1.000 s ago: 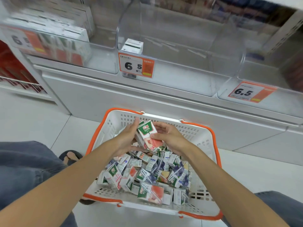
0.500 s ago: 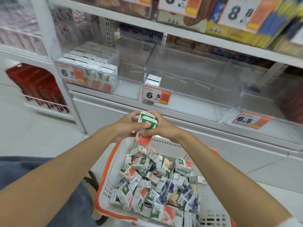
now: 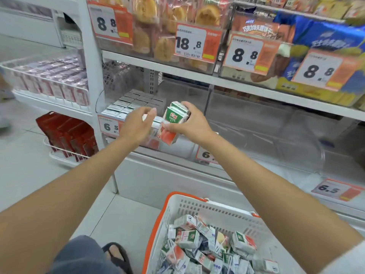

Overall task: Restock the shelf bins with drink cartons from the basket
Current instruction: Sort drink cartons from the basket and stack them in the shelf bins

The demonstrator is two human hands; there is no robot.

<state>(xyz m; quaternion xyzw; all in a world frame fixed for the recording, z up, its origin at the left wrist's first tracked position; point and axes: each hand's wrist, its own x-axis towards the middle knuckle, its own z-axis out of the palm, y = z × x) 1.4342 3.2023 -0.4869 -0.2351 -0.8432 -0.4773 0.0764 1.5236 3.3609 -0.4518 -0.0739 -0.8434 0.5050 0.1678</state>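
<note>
**While restock is on: counts, then tilt**

Right hand (image 3: 191, 125) grips 1 bundle of drink cartons (image 3: 172, 117), at least 2, in the air in front of the part-filled bin (image 3: 99, 104). Long axis near upright, green tops up, red bases down. Left hand (image 3: 136, 125) is relaxed, holds nothing, just beside. 1 basket (image 3: 209, 208) sits below.

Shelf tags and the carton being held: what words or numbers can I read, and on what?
"8.8": leftmost upper tag
"18.8": bread tag
"8.8": third upper tag
"8.8": rightmost upper tag
"100%": carton in right hand
"6 5": left bin tag
"6.": middle bin tag, partly hidden
"6.5": right bin tag
Smaller print and packet lettering: too blurred.
</note>
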